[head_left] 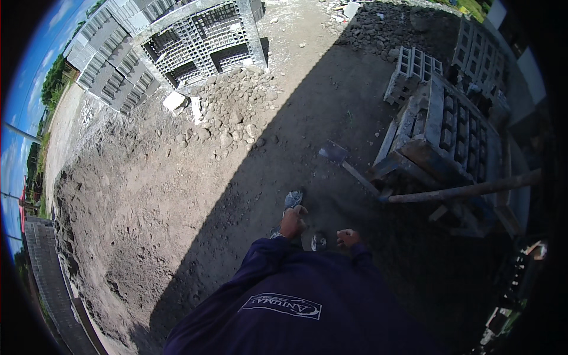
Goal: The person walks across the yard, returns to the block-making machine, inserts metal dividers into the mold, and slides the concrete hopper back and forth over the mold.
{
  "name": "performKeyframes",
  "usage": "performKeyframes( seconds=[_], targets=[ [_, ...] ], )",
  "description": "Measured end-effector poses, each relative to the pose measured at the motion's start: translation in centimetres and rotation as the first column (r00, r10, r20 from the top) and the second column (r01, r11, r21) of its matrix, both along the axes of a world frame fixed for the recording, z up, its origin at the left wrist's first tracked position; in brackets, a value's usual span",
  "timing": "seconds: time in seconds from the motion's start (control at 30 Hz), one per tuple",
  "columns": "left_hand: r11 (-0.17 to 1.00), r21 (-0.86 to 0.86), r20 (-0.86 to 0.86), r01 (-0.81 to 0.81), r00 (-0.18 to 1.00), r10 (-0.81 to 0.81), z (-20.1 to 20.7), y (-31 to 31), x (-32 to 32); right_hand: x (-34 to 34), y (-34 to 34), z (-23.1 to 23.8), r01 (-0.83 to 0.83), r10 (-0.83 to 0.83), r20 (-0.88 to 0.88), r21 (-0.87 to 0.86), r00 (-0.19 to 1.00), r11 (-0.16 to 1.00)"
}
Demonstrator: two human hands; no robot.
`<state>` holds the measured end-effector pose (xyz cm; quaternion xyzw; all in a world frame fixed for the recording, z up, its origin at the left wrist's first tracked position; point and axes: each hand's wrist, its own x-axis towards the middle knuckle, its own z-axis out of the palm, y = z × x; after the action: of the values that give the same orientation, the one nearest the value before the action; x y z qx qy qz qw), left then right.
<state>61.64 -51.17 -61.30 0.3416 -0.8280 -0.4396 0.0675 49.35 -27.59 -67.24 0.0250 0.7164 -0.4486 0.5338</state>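
Grey-brown dirt (142, 189), sunlit at left and shaded at right, looked lumpy enough that the stride over it seemed best done short and flat-footed, weight settled on one foot before the other lifted, arms loose for balance. Counted from the left, the grey blocks (112, 59) stood in stacks too overlapped to total. Next to them rose one upright lattice panel (256, 38), with two pale chunks (175, 100) at its foot and one spread of loose stones (231, 115), too many to count. Two hands showed low in the middle. The left hand (291, 222) hung over the ground by the left shoe (293, 199), its fingers bent inward and pinching nothing that could be seen. Beyond the right shoe (319, 241), making two shoes in all, hung the right hand (348, 237), fingers loosely curled, not spread; whether their tips touched the palm could not be told. One shovel (353, 170), apart from both hands, lay ahead of the right one in the shade, though its handle's end was perhaps hidden in the dark. Farther right were one smaller hollow stack (408, 77), one bulky slatted stack (432, 112), one long pole (467, 190) and one leaning grid (476, 56).
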Motion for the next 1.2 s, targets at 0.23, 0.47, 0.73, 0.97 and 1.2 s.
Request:
performKeyframes(
  seconds=[0.23,0.47,0.73,0.97,1.2],
  targets=[
    [0.697,0.671,0.053,-0.252,0.954,0.295,-2.8,-13.8,-2.1,-2.8,4.2,-3.6,0.403,-0.398,-0.090,0.352,0.913,0.845],
    [0.448,0.685,0.365,-0.574,0.803,0.472,-8.8,-32.2,7.8,-4.3,-3.1,1.5,0.552,-0.536,-0.140,0.303,0.832,0.777],
    [0.671,0.415,0.330,-0.615,0.788,0.519,-7.2,-34.8,2.0,-1.4,-8.9,-12.7,0.036,0.110,-0.411,0.330,0.905,0.943],
    [0.743,0.499,0.397,-0.445,0.880,0.261,-6.2,-34.7,-16.9,-10.5,-14.8,-11.3,0.097,-0.021,-0.300,0.241,0.954,0.966],
    [0.886,-0.204,0.510,0.418,0.817,-0.268,-8.6,-42.3,-32.0,-29.0,-24.5,-6.9,0.463,-0.512,0.039,0.374,0.858,0.804]
  ],
)
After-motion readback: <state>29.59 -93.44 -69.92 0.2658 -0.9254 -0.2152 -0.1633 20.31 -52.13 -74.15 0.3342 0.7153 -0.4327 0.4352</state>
